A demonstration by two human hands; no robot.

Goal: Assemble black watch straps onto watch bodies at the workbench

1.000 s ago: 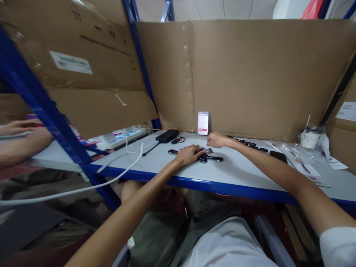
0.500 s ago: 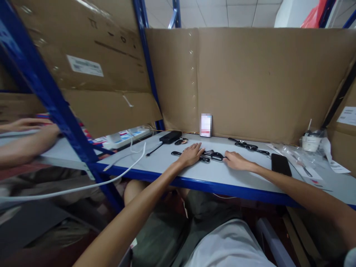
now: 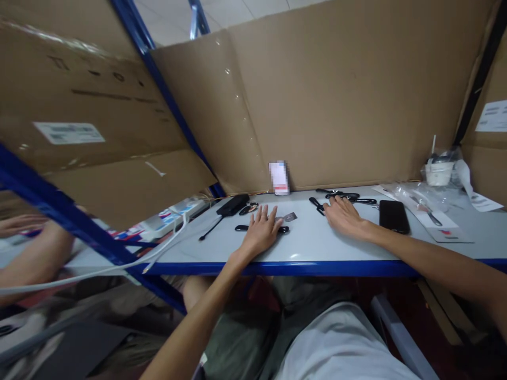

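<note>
My left hand (image 3: pixel 261 228) lies flat with fingers spread over a glossy black two-handled tool (image 3: pixel 242 228), which looks like a spokeshave. The hand hides its middle; both handle ends stick out at the sides. Just beyond the fingertips rests a flat grey metal blade (image 3: pixel 291 216). Farther right, my right hand (image 3: pixel 344 215) is palm down with fingers stretched out. Its fingertips meet a similar black tool (image 3: pixel 316 205), partly covered by the hand. More black tools with metal fittings (image 3: pixel 366 200) lie right behind that hand.
A phone (image 3: pixel 279 178) leans on the cardboard wall. Left are a black box with cable (image 3: pixel 233 205) and small dark parts (image 3: pixel 248 209). A black phone (image 3: pixel 394 216), plastic packaging (image 3: pixel 430 206) and a cup (image 3: pixel 439 171) stand right. Beyond the blue post (image 3: pixel 79 221) a co-worker's arm (image 3: pixel 43 248) shows.
My right hand has moved back toward the black tools behind, and the black tool it touched beside my left hand is now over there. My left hand's fingers have spread. The camera view has tilted.
</note>
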